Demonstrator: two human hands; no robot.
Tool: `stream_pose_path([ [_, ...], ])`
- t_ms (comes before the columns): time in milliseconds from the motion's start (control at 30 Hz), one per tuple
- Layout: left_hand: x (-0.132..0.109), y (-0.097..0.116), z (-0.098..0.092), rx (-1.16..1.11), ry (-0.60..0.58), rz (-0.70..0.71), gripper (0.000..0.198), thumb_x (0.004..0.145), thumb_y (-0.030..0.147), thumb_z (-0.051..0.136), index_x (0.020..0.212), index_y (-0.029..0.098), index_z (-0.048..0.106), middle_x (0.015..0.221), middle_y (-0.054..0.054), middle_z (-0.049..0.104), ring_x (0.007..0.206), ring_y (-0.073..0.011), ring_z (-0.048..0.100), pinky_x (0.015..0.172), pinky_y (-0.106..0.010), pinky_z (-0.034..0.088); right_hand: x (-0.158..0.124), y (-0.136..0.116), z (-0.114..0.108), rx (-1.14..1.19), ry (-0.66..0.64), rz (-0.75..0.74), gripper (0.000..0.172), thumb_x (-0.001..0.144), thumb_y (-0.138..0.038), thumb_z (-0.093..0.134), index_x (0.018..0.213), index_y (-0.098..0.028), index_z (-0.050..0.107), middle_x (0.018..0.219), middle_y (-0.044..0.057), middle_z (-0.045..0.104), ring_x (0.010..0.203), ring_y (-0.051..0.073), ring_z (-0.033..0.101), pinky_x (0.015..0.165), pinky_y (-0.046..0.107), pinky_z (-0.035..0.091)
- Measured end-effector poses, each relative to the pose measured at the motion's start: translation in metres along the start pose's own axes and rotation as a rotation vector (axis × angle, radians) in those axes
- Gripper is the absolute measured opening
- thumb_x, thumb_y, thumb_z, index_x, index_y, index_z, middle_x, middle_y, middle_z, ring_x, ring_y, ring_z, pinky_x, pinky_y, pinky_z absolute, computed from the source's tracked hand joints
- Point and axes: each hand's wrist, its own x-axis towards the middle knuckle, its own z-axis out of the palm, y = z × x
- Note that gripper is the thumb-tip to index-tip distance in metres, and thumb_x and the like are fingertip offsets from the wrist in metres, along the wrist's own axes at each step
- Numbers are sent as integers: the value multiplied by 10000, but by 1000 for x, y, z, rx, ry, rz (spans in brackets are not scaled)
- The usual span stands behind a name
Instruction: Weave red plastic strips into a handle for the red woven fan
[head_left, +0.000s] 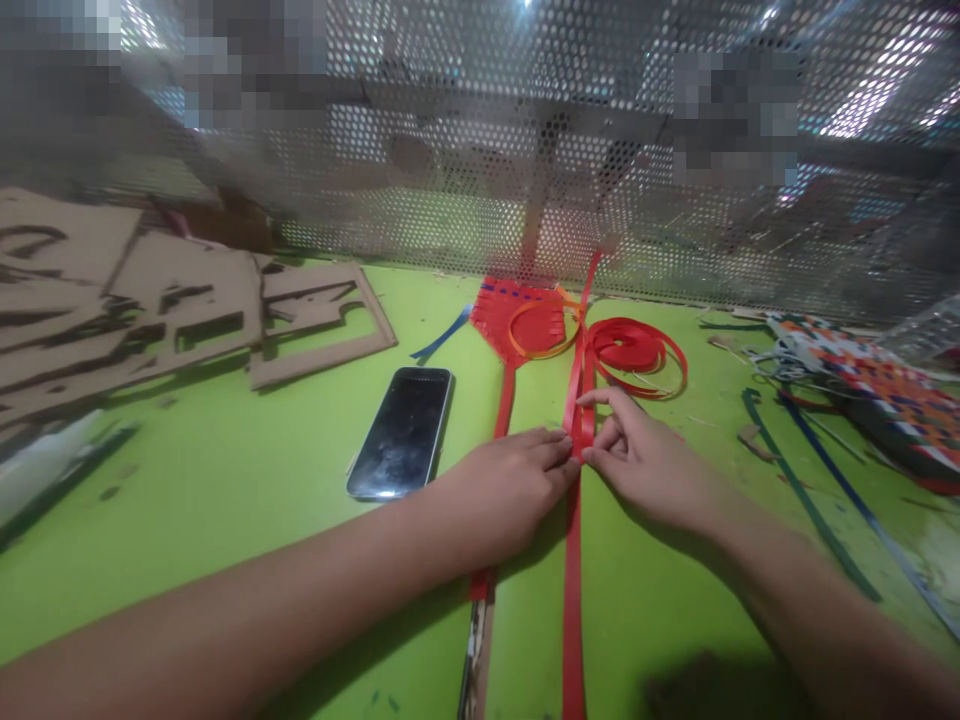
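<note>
A long red plastic strap (574, 600) runs up the green table between my hands and on toward a partly woven red mat (517, 318). My right hand (637, 462) pinches the strap between thumb and fingers. The fingertips of my left hand (510, 490) press the same strap from the left, and the hand lies over a narrower red strip (504, 400) leading from the mat. A coil of red strap (626, 350) sits just above my right hand. A looped orange strip (541, 335) lies on the mat.
A black smartphone (401, 433) lies left of my left hand. Cut cardboard templates (150, 300) lie at the far left. On the right are a multicoloured woven piece (881, 395), white cables (780, 365), and long dark strips (806, 490). Perforated metal sheeting (480, 170) stands behind the green table (225, 510).
</note>
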Motion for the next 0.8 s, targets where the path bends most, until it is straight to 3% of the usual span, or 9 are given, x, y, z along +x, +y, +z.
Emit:
stream_pose_path([
  [200, 0, 2, -2, 20, 13, -18, 489, 1026, 147, 535, 1499, 47, 606, 1521, -216, 623, 1413, -333, 608, 1225, -461, 468, -3, 4, -11, 5, -122, -130, 403, 1002, -243, 591, 1402, -290, 566, 817, -26, 607, 685, 169, 556, 638, 303, 438],
  [500, 0, 1, -1, 42, 12, -12, 497, 1032, 156, 552, 1517, 56, 590, 1532, -209, 615, 1438, -335, 584, 1222, -455, 472, 0, 2, -13, 149, -137, -64, 123, 960, -312, 676, 1068, -252, 680, 836, -9, 648, 748, 175, 556, 650, 304, 418],
  [800, 0, 1, 1, 27, 10, -2, 496, 1030, 151, 555, 1514, 49, 589, 1552, -226, 583, 1465, -334, 558, 1234, -458, 456, 11, 7, 0, 251, -79, 40, 175, 869, -251, 684, 1039, -229, 646, 768, -26, 580, 718, 182, 562, 660, 316, 422],
])
